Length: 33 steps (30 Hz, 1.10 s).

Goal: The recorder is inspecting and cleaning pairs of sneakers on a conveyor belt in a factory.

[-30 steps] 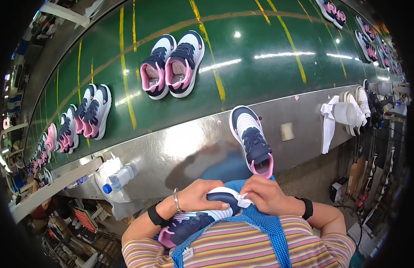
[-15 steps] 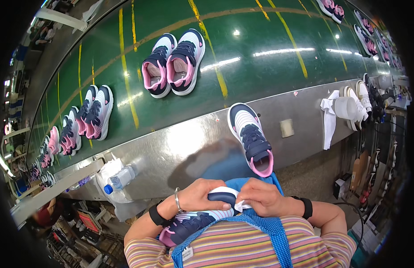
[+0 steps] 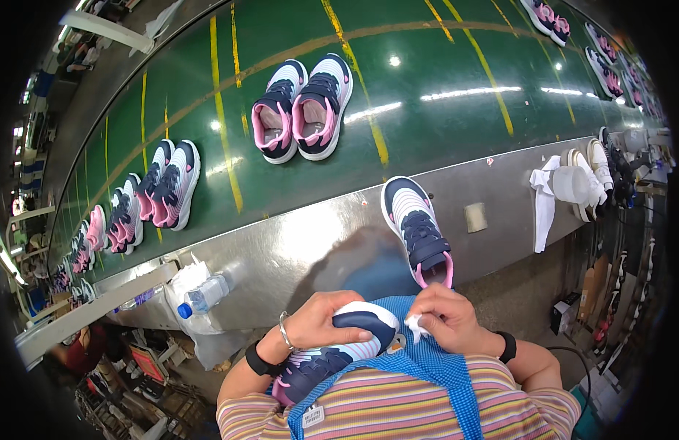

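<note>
My left hand (image 3: 321,321) is closed around the toe end of a navy, white and pink sneaker (image 3: 314,367), with the thumb over the upper. The sneaker rests against my body, its toe pointing right and its heel low on the left. Just right of the toe, my right hand (image 3: 451,320) pinches a small white cloth (image 3: 416,328), apart from the shoe. A matching sneaker (image 3: 420,231) lies on the metal ledge in front of me, its pink-lined opening toward me and close to my right hand.
Along the green belt (image 3: 398,139) stand a sneaker pair (image 3: 303,110) and further pairs (image 3: 167,183) at left. The metal ledge (image 3: 310,242) carries a yellowish block (image 3: 475,218). A water bottle (image 3: 206,295) sits left; white shoes (image 3: 585,180) and a white cloth strip (image 3: 545,205) are at right.
My right hand has drawn the white cloth away from the sneaker's toe, to the right. More of the toe now shows. My left hand keeps its hold; the whole view has shifted slightly.
</note>
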Available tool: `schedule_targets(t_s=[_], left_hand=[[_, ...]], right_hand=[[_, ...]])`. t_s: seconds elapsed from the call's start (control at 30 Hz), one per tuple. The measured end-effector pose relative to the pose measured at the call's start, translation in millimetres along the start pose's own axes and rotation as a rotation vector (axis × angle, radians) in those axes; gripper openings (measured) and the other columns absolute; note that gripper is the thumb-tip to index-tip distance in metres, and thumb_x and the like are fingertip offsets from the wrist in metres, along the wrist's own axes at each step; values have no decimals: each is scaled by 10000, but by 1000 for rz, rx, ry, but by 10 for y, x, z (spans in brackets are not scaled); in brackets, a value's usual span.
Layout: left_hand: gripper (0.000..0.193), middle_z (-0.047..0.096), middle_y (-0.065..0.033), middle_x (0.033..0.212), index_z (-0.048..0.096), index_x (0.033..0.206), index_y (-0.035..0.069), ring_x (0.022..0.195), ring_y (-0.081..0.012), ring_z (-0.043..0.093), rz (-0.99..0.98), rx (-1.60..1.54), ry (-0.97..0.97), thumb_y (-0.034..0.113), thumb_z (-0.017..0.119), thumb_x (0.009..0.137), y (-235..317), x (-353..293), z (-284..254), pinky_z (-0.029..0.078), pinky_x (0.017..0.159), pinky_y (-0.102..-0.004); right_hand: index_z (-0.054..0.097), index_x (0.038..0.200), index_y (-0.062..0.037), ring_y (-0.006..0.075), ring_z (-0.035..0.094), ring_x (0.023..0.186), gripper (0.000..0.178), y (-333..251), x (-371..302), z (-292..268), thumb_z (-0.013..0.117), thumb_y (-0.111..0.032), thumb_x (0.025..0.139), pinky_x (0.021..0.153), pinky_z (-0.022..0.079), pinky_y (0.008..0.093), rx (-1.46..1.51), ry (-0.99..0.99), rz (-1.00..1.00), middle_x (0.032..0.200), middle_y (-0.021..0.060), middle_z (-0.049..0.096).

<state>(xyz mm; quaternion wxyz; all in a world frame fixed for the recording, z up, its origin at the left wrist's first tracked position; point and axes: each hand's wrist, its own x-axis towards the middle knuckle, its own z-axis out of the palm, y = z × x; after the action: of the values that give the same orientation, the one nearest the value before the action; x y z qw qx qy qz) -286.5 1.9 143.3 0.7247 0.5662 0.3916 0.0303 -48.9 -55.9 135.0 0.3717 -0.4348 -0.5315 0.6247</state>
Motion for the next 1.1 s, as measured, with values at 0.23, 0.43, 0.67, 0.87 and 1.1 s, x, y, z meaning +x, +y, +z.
schedule_targets(t_s=[0.23,0.43,0.67,0.87,1.1], left_hand=[[369,601,-115,829,586,926,29,762,-200,598,2,92,-49,270,719,680,11,-13,-7,457,664,-278],[409,576,-102,795,588,930,44,693,-253,568,228,273,-45,238,758,614,43,15,16,430,614,-315],[348,587,-79,786,602,840,55,729,-252,569,322,298,44,276,749,614,170,-118,-108,442,657,-319],[524,586,-70,785,515,1007,50,733,-254,569,359,289,6,261,758,594,109,-153,-101,445,661,-323],[868,590,-81,795,248,1242,54,740,-274,599,233,201,4,215,767,566,147,-246,-47,467,671,-312]], right_hand=[[594,916,-16,192,532,754,142,-45,168,186,560,-15,778,653,425,264,-2,-126,-42,823,95,515],[613,882,-2,222,547,735,132,-88,420,235,583,-19,754,639,431,280,-82,-182,-72,820,112,540],[617,846,-6,169,541,697,112,28,-35,18,580,2,740,624,427,266,-29,-25,55,804,87,548],[603,854,-16,157,531,725,126,-137,223,131,566,26,741,635,416,258,109,-136,-7,821,77,533],[597,824,-18,185,532,713,131,-128,395,402,562,55,721,613,408,263,44,-230,-55,811,80,518]])
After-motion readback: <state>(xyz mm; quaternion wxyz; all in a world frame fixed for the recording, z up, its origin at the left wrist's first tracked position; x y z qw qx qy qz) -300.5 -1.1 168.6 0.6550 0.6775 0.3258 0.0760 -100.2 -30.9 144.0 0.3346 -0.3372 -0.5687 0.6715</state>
